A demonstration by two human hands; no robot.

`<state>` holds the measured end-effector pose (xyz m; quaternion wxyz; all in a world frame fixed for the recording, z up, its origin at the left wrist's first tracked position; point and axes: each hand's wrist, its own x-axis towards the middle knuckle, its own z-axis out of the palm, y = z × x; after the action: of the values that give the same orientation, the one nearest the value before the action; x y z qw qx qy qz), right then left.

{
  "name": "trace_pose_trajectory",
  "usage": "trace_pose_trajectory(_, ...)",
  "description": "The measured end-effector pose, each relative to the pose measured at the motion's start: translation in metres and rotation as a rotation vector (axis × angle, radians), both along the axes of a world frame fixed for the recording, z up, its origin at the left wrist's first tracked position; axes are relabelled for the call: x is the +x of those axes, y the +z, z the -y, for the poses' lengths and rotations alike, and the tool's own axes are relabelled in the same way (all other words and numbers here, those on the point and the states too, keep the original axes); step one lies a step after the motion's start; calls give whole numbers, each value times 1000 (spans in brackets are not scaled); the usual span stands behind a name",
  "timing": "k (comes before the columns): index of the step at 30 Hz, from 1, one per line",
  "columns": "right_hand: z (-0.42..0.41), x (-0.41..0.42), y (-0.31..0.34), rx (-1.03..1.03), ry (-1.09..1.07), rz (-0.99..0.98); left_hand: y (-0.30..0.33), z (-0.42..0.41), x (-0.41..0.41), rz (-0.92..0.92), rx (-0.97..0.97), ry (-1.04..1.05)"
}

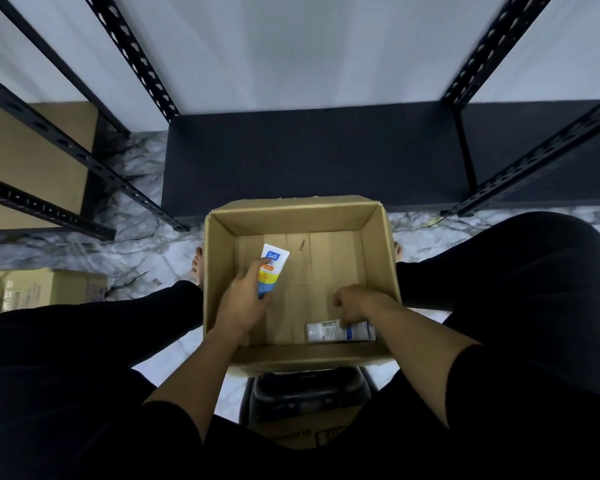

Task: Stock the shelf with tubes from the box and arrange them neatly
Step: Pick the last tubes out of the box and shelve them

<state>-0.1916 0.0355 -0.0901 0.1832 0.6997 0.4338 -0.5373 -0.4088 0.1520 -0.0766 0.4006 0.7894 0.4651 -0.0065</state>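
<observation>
**Box nearly empty; last two tubes in hand**

Box (219, 258): plain corrugated card, open-topped, on the floor before the shelf (309, 161) (dark, matte, bare where visible). Left hand (245, 297) grips a glossy blue-yellow-white tube (272, 268). Right hand (357, 303), fingers curled, reaches the white tube (321, 332) lying flat; grip uncertain. Placing and arranging appear outstanding.

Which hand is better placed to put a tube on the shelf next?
Left. The left hand already holds a tube, lifted toward the shelf. The right hand only reaches the other tube, lying in the box; its grip is unclear.
</observation>
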Motion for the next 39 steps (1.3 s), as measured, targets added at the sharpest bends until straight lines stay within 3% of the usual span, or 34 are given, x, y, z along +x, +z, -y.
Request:
trace_pose_trajectory(6, 6, -10, -6, -21, 265, 107, 9, 3, -2, -4, 11, -13)
trace_pose_trajectory(10, 6, -11, -6, -29, 278, 143, 11, 2, -3, 1, 26, -7)
trace_pose_trajectory(22, -1, 3, 0, 225, -296, -74, 12, 0, -5, 10, -3, 26)
trace_pose_trajectory(26, -10, 5, 4, 406, -473, -137, 14, 0, -6, 19, -3, 44)
trace_pose_trajectory(32, -17, 3, 19, 724, -557, -76, 14, 1, -5, 16, -3, 44)
trace_pose_trajectory(39, -23, 5, 27, 886, -570, -6, 13, -3, -3, 64, 19, 87)
